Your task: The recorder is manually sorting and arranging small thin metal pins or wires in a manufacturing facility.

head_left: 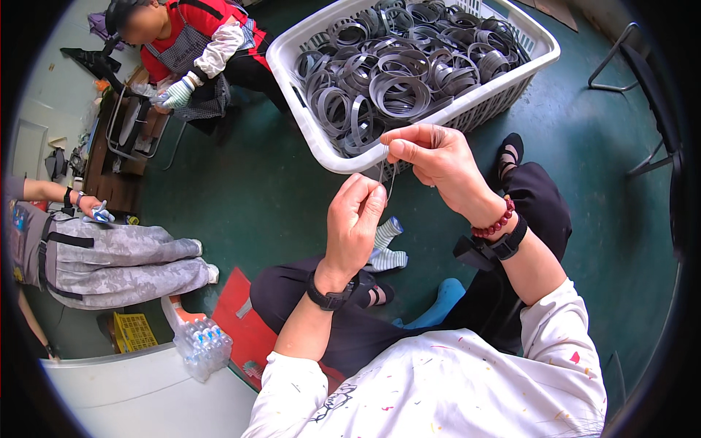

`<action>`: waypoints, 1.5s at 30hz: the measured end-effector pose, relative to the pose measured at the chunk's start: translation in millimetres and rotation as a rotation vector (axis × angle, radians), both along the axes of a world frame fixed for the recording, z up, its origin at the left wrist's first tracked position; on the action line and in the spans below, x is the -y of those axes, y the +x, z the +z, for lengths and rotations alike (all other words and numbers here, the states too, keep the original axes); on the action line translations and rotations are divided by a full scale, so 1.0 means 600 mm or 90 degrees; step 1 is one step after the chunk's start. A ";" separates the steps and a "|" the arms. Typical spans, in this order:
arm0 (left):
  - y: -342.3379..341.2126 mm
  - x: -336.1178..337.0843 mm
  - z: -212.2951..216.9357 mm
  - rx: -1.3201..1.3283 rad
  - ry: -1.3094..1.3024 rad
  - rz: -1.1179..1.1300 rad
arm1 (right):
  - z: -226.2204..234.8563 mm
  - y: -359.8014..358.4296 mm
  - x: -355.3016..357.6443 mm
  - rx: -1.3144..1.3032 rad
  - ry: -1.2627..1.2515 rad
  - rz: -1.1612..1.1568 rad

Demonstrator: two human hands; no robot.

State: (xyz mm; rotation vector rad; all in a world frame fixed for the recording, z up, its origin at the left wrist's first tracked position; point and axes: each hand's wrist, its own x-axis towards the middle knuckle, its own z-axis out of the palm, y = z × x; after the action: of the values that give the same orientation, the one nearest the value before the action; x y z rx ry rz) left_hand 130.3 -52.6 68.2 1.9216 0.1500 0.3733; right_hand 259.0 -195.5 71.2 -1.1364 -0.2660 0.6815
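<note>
In front of the basket's near edge, my left hand is closed, thumb pressed against the bent index finger. A thin, pale strand, perhaps wire or thread, runs up from it in a narrow loop. My right hand pinches the strand's upper end between thumb and forefinger, a little higher and to the right. The strand's exact kind is too fine to make out. Just beyond both hands stands a white plastic basket, heaped with grey coiled strips and rings.
Striped gloves lie on the green floor below my hands. Two people work at the left, one in a red top, one in grey patterned trousers. Bottles in plastic wrap are at lower left; a chair stands right.
</note>
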 end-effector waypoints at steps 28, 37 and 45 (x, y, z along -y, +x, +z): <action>0.004 -0.037 -0.005 -0.011 -0.717 -0.125 | -0.007 0.001 -0.031 -0.046 0.086 0.250; 0.014 -0.043 -0.017 -0.061 -0.894 -0.243 | 0.004 0.003 -0.038 -0.010 0.077 0.210; 0.014 -0.040 -0.015 -0.088 -0.700 -0.117 | -0.001 0.014 -0.037 0.040 -0.013 0.128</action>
State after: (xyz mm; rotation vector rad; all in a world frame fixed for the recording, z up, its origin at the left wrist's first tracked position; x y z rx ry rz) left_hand 138.8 -28.6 59.0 0.8570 0.2096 -0.0024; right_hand 267.3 -173.6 70.6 -1.1619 -0.4308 0.8277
